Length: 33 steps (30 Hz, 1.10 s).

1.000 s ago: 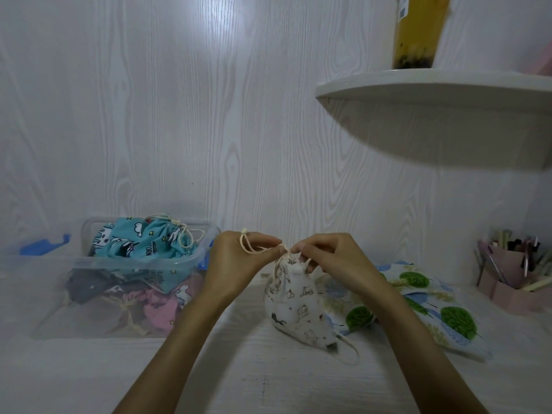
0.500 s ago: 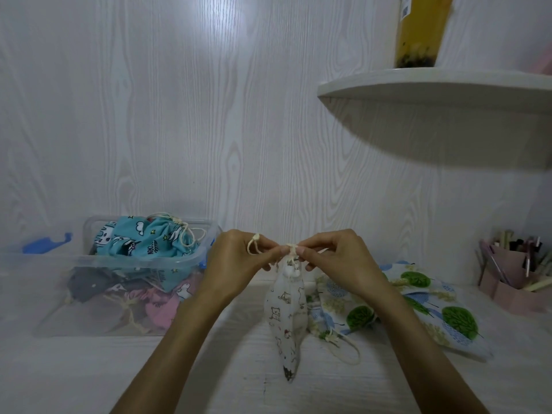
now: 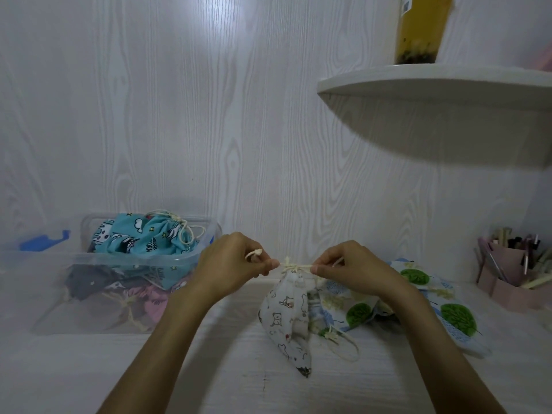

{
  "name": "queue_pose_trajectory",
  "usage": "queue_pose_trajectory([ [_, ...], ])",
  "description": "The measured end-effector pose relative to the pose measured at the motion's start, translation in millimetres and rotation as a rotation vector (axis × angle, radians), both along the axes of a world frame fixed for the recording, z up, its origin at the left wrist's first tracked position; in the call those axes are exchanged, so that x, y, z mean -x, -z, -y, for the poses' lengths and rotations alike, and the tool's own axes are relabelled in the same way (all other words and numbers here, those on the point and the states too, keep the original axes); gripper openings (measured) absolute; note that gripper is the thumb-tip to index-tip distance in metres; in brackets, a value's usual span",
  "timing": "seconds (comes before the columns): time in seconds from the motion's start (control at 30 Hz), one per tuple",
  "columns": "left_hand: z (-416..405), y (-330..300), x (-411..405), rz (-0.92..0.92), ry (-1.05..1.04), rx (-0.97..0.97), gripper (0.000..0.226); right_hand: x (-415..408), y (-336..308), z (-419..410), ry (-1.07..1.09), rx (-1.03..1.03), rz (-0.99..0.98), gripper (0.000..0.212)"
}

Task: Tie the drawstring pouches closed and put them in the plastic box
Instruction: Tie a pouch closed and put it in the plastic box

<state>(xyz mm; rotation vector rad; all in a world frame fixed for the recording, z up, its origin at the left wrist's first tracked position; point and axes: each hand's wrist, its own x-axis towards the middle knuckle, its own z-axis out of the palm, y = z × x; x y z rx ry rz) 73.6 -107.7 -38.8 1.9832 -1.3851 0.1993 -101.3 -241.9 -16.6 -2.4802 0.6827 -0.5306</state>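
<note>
A white pouch with small animal prints (image 3: 285, 319) hangs from its cream drawstring (image 3: 294, 266), its bottom tip touching the table. My left hand (image 3: 231, 268) pinches one cord end and my right hand (image 3: 351, 268) pinches the other, the cord stretched taut between them with a knot in the middle. Behind the right hand lies a pouch printed with green trees (image 3: 418, 306), flat on the table. The clear plastic box (image 3: 47, 282) stands at the left, holding a blue cartoon pouch (image 3: 143, 237) on top of darker and pink pouches.
A curved white shelf (image 3: 433, 82) juts out at upper right with a yellow bottle (image 3: 421, 28) on it. A pink holder with pens (image 3: 513, 279) stands at the far right. A blue lid clip (image 3: 44, 240) shows behind the box. The wood-grain wall is close behind.
My hands have drawn apart, pulling the cord straight and tight. The white pouch has turned from bunched on the table to hanging narrow from its gathered neck.
</note>
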Motion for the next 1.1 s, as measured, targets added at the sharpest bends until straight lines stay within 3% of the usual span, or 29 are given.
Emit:
queue_pose_trajectory([
  [0.07,-3.6,-5.5,-1.3,-0.146,0.120,0.007,0.025,1.5,-3.8,-0.9,-0.020,-0.123,0.098,0.008],
  [0.17,-6.7,-14.2,4.4,-0.286,0.279,-0.131,0.054,-0.5,-9.4,-11.0,-0.076,-0.324,0.248,0.008],
  [0.27,-0.7,-10.5,11.7,-0.210,0.300,-0.166,0.037,-2.0,-14.3,-20.2,-0.169,-0.465,0.263,0.019],
  [0.33,1.3,-6.8,12.7,-0.190,0.245,-0.123,0.022,2.8,-14.4,-17.7,-0.181,-0.434,0.077,0.045],
  [0.4,2.7,-4.1,11.2,-0.283,0.249,-0.083,0.019,7.5,-9.4,-11.2,-0.142,-0.294,-0.225,0.081],
  [0.47,2.3,-4.9,12.1,-0.419,0.286,-0.029,0.020,4.6,-1.0,-11.6,-0.168,-0.288,-0.378,0.092],
  [0.6,2.6,-10.1,15.7,-0.581,0.298,0.128,0.017,-11.7,18.3,-15.9,-0.284,-0.381,-0.308,0.053],
  [0.77,-8.3,-23.2,8.9,-0.633,0.148,0.372,0.016,-6.4,13.2,-9.6,-0.175,-0.530,0.080,0.022],
  [0.87,-25.0,-33.6,5.8,-0.627,0.105,0.517,0.016,-8.4,-3.1,-22.8,-0.177,-0.573,0.290,0.023],
  [1.0,-55.2,-62.5,-16.3,-0.433,0.028,0.540,0.048,-28.9,-35.5,-50.6,-0.257,-0.607,0.415,0.027],
  [1.1,-85.6,-96.0,-44.1,-0.237,-0.024,0.470,0.039,-63.7,-59.7,-74.9,-0.255,-0.473,0.571,0.026],
])
